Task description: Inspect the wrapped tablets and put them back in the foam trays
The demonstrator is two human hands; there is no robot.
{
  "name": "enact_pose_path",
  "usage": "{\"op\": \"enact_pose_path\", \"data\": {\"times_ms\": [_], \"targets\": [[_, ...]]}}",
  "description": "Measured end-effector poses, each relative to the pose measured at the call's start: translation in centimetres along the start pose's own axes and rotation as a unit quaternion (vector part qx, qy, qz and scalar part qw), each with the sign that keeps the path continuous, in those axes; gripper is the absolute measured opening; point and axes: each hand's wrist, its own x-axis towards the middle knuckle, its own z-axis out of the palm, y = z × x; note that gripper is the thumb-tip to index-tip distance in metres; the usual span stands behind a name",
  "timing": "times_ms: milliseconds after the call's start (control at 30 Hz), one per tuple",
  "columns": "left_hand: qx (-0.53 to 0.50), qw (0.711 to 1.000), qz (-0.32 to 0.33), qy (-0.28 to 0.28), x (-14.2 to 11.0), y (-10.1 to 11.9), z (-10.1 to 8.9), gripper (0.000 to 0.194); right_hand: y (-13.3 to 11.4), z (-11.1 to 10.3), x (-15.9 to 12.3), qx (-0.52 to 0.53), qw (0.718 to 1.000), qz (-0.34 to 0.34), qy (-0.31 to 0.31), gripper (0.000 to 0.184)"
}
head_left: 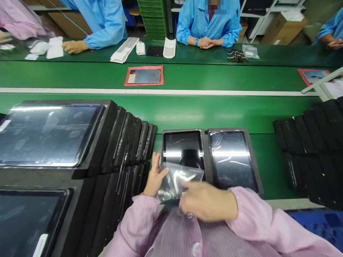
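Low in front of me, a clear plastic film (174, 180) is tilted over the lower part of a black tablet-like screen (183, 142) set in a dark foam tray. My left hand (154, 178) is at the film's left edge, thumb across it and the other fingers pointing up. My right hand (207, 201) is closed and blurred by motion, its curled fingers at the film's lower right part; the fingertips are partly hidden. Beside the first screen lies a second screen (232, 157) in its own foam tray, under shiny film.
Tall stacks of foam trays with screens (50, 135) stand at the left. More black trays (308, 150) are piled at the right, above a blue tray (316, 223). Across the green bench (214, 107), a red-edged panel (144, 75) lies before people in blue sleeves.
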Motion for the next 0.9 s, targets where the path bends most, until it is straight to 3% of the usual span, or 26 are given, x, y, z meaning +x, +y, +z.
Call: {"op": "enact_pose_path", "data": {"times_ms": [67,133,200,233,300,400,500,600,667,733,800,900], "targets": [[0.000,1.000,0.019,-0.016,0.1,-0.4,-0.4,0.032,-0.3,0.8,-2.0,0.083,0.990,-0.109,0.037,0.022],[-0.006,0.999,0.023,-0.032,0.3,-0.7,-0.8,0.039,1.0,0.6,-3.7,0.072,0.981,-0.071,0.165,0.026],[-0.006,0.999,0.023,-0.037,0.7,-0.8,-1.0,0.039,3.2,0.4,-5.0,-0.043,0.969,-0.017,0.241,0.027],[-0.006,0.999,0.025,-0.035,1.0,-0.7,-1.1,0.032,4.2,0.6,-5.6,-0.109,0.965,-0.028,0.236,0.029],[-0.005,0.999,0.032,-0.022,2.0,-0.3,-0.9,0.025,5.5,1.5,-6.3,-0.195,0.961,-0.103,0.164,0.029],[0.012,1.000,0.025,0.004,3.9,0.9,-0.2,0.069,5.5,2.4,-6.1,-0.258,0.948,-0.175,0.063,0.025],[-0.013,1.000,-0.024,-0.009,5.6,2.2,0.6,0.087,4.7,1.2,-4.5,-0.358,0.921,-0.153,0.024,0.022],[-0.086,0.993,-0.057,-0.053,6.5,2.7,0.9,0.092,5.1,-1.4,-2.2,-0.420,0.898,-0.133,0.016,0.013],[-0.112,0.989,-0.059,-0.074,6.6,2.7,0.9,0.094,6.2,-2.6,-0.5,-0.400,0.907,-0.131,0.037,0.016],[-0.119,0.988,-0.064,-0.071,6.6,2.6,0.8,0.097,7.6,-3.4,1.2,-0.330,0.936,-0.091,0.084,0.020],[-0.114,0.989,-0.073,-0.067,6.5,2.5,0.8,0.097,8.7,-3.7,2.6,-0.217,0.965,0.003,0.147,0.021],[-0.092,0.990,-0.074,-0.071,6.4,2.9,0.8,0.094,9.1,-3.7,3.3,-0.046,0.961,0.116,0.248,0.028]]}}
